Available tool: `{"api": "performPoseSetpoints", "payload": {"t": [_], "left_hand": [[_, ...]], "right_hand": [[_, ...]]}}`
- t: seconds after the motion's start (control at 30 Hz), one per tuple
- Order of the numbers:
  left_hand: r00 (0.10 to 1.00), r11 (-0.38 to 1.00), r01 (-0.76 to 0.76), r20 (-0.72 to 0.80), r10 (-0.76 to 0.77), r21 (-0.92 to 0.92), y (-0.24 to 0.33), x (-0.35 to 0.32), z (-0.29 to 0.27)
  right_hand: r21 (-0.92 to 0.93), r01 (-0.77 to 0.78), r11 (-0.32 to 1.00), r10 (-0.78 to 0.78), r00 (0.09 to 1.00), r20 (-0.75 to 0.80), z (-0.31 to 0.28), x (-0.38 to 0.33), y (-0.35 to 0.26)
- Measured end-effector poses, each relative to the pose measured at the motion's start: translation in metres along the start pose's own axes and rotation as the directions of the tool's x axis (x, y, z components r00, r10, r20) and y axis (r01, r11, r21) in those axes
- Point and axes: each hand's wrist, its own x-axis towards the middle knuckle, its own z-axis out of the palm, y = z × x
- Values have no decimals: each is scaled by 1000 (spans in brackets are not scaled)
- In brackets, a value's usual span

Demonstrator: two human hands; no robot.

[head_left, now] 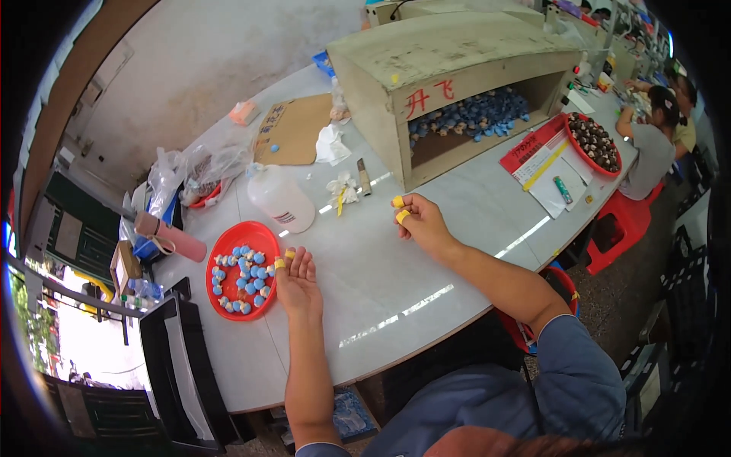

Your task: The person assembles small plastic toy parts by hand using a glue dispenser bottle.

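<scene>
My left hand (299,283) is palm up, just off the right rim of a round red tray (277,242). Its fingers are loosely bent and apart, with nothing visible in them. Inside the tray lie many small blue-and-cream pieces (245,266), some arranged along the rim. My right hand (423,223) is over the table in front of the beige box. Its fingers are curled, the thumb and forefinger tips a little apart, and I see nothing between them. Yellow tape wraps the thumb and a fingertip on each hand.
A beige box (464,68) holds a heap of blue pieces (472,114). Around the table are a white bottle (280,199), pink flask (171,236), cardboard (293,129), crumpled tissue (332,145), red tray of dark pieces (594,143) and black bin (183,373). Other people sit far right.
</scene>
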Motion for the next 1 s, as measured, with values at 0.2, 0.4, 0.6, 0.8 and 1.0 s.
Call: {"api": "performPoseSetpoints", "payload": {"t": [0.2, 0.4, 0.6, 0.8, 1.0], "left_hand": [[970, 970, 137, 169, -172, 200, -26, -25, 11], [933, 934, 140, 271, -235, 328, -32, -32, 14], [924, 912, 108, 298, -240, 396, -33, -33, 15], [910, 866, 68, 324, -257, 496, -36, -40, 20], [909, 833, 28, 332, -251, 553, -37, -39, 17]], "right_hand": [[-27, 80, 996, -83, 900, -429, -53, 51, -18], [-978, -97, 185, -74, 991, -112, -89, 122, -26], [-991, -3, 132, -263, 964, -37, -91, 128, -21], [-968, 44, 247, -417, 907, -65, -99, 96, -13], [-977, 57, 206, -430, 902, -38, -89, 101, -17]]}}
